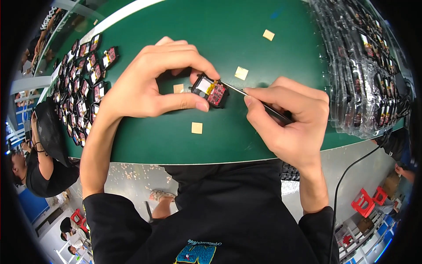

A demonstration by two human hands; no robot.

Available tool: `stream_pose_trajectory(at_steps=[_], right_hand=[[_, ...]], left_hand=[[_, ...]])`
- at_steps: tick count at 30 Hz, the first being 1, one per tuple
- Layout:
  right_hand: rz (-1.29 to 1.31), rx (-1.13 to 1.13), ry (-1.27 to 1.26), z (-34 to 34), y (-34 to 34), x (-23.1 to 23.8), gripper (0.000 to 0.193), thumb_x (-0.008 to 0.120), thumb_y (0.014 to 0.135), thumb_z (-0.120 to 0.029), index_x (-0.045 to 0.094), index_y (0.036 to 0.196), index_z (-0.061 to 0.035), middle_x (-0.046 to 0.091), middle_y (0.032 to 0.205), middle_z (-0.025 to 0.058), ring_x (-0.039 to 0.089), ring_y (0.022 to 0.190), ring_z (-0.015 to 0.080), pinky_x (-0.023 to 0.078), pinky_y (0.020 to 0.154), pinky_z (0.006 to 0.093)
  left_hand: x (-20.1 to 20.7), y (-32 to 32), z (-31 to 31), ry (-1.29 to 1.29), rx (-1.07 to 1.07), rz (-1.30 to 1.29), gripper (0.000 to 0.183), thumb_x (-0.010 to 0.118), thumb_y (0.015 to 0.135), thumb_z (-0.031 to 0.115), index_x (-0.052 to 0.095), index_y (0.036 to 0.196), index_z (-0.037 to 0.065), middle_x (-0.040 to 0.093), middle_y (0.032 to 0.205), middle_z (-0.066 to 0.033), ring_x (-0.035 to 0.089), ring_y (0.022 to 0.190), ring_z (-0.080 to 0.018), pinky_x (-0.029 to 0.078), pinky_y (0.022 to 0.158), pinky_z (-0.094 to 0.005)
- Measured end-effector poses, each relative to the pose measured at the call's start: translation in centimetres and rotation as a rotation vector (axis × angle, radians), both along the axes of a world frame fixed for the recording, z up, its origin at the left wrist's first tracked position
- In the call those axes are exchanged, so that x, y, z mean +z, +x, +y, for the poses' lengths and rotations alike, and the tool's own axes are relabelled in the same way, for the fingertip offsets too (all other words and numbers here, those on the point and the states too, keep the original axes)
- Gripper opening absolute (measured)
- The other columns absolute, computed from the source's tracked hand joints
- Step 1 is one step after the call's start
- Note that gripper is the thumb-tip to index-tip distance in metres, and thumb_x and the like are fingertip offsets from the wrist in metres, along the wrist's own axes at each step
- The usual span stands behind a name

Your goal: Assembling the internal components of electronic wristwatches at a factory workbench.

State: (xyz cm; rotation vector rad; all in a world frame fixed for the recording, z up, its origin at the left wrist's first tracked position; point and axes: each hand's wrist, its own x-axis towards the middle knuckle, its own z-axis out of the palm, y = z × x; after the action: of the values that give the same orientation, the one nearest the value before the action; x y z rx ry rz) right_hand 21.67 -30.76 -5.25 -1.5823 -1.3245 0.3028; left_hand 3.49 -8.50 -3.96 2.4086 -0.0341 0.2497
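Between the thumb and fingers of my left hand (154, 79) is a small black electronic device (210, 91), its casing open. Inside it show a silvery battery, a strip of yellow tape and a red circuit board. My right hand (290, 114) pinches a pair of dark tweezers (273, 113); their bright tips reach the device's upper edge beside the yellow tape. Whether the tips grip anything is too small to tell. Around the hands, small pale yellow square pieces lie on the green table, one above the tweezers (241, 73) and another below the device (197, 128).
Many similar open devices (83, 88) crowd the table's left side. On the right stands a tall stack of clear plastic trays (351, 75) holding more devices. A black cable (347, 169) hangs at the right. Another person (44, 158) sits at the far left; red stools (363, 203) stand on the floor.
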Motion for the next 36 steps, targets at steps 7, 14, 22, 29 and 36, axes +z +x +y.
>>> stream_pose_trajectory(at_steps=[7,14,22,29,36], right_hand=[[0.039,0.02,0.061,0.1,-0.2,-0.5,0.013,0.081,0.081,0.006,0.08,0.093,0.0024,0.065,0.068,0.0077,0.057,0.051,0.0172,0.042,0.049,0.0327],[-0.027,0.057,0.09,0.4,-0.3,-1.0,0.015,0.081,0.085,0.007,0.084,0.098,0.0018,0.062,0.066,0.0056,0.054,0.052,0.0119,0.039,0.05,0.0302],[-0.002,0.004,0.16,-0.1,-0.2,-0.7,0.013,0.08,0.086,0.004,0.083,0.099,0.0004,0.069,0.074,0.0103,0.065,0.058,0.021,0.049,0.053,0.0347],[0.222,-0.15,0.242,-1.2,0.3,-0.7,0.009,0.08,0.091,0.0,0.083,0.099,0.0034,0.069,0.073,0.0106,0.061,0.055,0.0171,0.044,0.052,0.0328],[0.263,-0.125,0.26,-0.8,0.5,-1.5,0.013,0.079,0.091,-0.003,0.083,0.102,0.0039,0.069,0.074,0.012,0.063,0.057,0.0188,0.047,0.055,0.0356]], left_hand=[[0.0,0.1,-0.5,-0.026,0.044,-0.004,0.053,0.101,0.071,0.031,0.083,0.114,0.006,0.07,0.087,-0.0012,0.051,0.075,-0.017,0.039,0.078,-0.0341],[0.0,0.0,-0.6,-0.049,0.083,-0.005,0.053,0.102,0.071,0.03,0.083,0.115,0.007,0.07,0.085,-0.0013,0.05,0.075,-0.0163,0.04,0.078,-0.0332],[1.1,0.6,-1.4,0.123,0.078,-0.005,0.054,0.099,0.074,0.031,0.08,0.118,0.006,0.063,0.084,-0.003,0.052,0.077,-0.0208,0.041,0.079,-0.037],[1.7,-1.2,0.2,0.004,0.373,-0.041,0.051,0.096,0.077,0.023,0.079,0.121,0.002,0.066,0.087,-0.003,0.054,0.077,-0.0163,0.044,0.078,-0.0324],[9.7,9.4,-3.1,-0.04,0.133,-0.301,0.049,0.094,0.083,0.025,0.079,0.124,0.002,0.073,0.105,-0.0044,0.063,0.09,-0.0138,0.047,0.075,-0.0282]])
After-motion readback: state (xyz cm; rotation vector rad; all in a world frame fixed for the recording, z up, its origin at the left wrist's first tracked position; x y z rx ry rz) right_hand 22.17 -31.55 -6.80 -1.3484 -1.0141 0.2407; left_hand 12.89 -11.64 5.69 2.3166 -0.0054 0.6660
